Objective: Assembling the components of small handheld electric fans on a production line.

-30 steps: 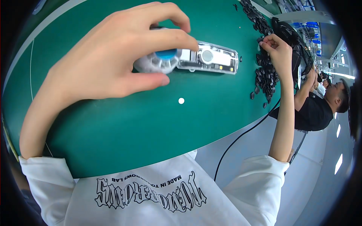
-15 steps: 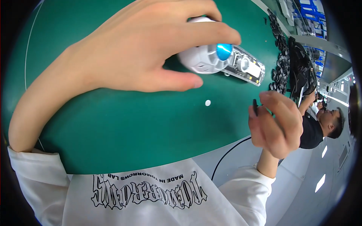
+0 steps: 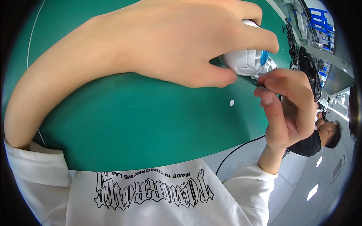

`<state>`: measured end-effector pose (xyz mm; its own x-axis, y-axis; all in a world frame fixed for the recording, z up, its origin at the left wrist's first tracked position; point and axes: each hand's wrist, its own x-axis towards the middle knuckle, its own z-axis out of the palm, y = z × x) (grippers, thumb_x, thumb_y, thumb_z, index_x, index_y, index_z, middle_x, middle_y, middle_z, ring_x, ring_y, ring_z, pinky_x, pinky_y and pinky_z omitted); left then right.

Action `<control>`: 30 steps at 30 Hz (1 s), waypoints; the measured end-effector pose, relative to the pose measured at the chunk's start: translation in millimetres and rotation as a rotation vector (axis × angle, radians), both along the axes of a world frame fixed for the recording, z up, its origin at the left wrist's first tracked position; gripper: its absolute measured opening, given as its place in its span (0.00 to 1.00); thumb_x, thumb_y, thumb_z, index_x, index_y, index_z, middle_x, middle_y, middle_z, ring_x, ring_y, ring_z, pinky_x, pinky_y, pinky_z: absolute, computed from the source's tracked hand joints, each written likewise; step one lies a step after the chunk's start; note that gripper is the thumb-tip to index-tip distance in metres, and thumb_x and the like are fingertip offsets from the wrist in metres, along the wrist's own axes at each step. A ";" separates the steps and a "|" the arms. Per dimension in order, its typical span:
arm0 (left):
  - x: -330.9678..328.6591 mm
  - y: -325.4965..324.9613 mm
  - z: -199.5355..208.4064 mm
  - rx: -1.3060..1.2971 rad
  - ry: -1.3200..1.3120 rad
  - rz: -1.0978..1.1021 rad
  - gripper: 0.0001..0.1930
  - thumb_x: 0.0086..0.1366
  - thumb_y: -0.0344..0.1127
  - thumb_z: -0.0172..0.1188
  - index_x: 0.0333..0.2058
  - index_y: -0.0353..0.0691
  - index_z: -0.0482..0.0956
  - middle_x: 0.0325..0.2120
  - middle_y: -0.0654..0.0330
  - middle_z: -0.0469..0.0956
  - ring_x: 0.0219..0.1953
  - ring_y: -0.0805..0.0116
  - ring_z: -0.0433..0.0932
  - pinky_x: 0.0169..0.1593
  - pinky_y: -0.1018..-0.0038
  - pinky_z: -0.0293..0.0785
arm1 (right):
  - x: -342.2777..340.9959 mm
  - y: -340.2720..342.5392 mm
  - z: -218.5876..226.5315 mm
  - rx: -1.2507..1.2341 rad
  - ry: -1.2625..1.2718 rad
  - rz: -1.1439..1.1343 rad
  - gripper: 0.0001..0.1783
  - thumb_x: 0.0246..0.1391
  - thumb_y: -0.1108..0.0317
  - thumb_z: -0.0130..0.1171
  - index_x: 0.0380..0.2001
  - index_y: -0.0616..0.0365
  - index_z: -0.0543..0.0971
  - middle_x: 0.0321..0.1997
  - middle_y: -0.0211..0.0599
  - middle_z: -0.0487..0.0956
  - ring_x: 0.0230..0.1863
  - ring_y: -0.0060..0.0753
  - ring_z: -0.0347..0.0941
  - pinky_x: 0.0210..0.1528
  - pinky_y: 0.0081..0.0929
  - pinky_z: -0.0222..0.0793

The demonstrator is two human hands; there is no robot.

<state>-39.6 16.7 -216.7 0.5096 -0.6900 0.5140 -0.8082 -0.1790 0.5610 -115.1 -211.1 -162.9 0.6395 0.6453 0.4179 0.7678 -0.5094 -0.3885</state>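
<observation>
My left hand (image 3: pixel 188 45) curves over a white rounded device (image 3: pixel 242 62) and grips it, thumb low on the near side and fingers across its top. The device has a shiny blue part (image 3: pixel 265 57) and a clear plastic piece (image 3: pixel 270 64) that sticks out on the right, now partly covered by my fingers. Close against that clear end, my right hand (image 3: pixel 289 103) pinches a small dark piece (image 3: pixel 263 87) between thumb and fingers. Its exact kind is too small to tell. A small white disc (image 3: pixel 232 103) lies on the green table mat (image 3: pixel 151 124) below the device.
Small black parts (image 3: pixel 291 35) lie in a row along the table's right side, beside a black plastic bag (image 3: pixel 310 69). A black cable (image 3: pixel 234 151) hangs past the near edge. Another person (image 3: pixel 311 144) in black sits to the right, with blue racks (image 3: pixel 321 20) farther off.
My right hand has moved up, bringing the dark piece to the clear end of the device. In the picture, my left hand and the device appear farther right.
</observation>
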 end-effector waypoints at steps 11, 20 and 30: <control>-4.0 4.2 3.0 0.048 0.014 0.038 0.30 0.52 0.39 0.71 0.55 0.39 0.81 0.53 0.46 0.77 0.48 0.51 0.81 0.49 0.64 0.80 | -18.4 26.0 12.6 -0.113 -0.009 -0.164 0.17 0.35 0.88 0.70 0.34 0.71 0.81 0.35 0.45 0.83 0.31 0.33 0.76 0.36 0.23 0.71; -5.8 5.7 8.9 0.064 0.020 0.041 0.29 0.53 0.38 0.70 0.55 0.39 0.81 0.54 0.46 0.77 0.49 0.51 0.81 0.48 0.64 0.80 | -14.0 32.4 9.3 -0.262 -0.203 -0.179 0.16 0.41 0.85 0.75 0.36 0.72 0.81 0.35 0.43 0.83 0.31 0.30 0.76 0.35 0.22 0.71; 7.2 7.3 4.9 0.124 -0.007 0.062 0.29 0.53 0.37 0.70 0.56 0.39 0.81 0.55 0.45 0.76 0.49 0.51 0.82 0.48 0.64 0.81 | -23.0 22.2 1.9 -0.121 -0.101 -0.315 0.16 0.39 0.88 0.75 0.32 0.71 0.79 0.31 0.44 0.83 0.30 0.28 0.77 0.36 0.21 0.73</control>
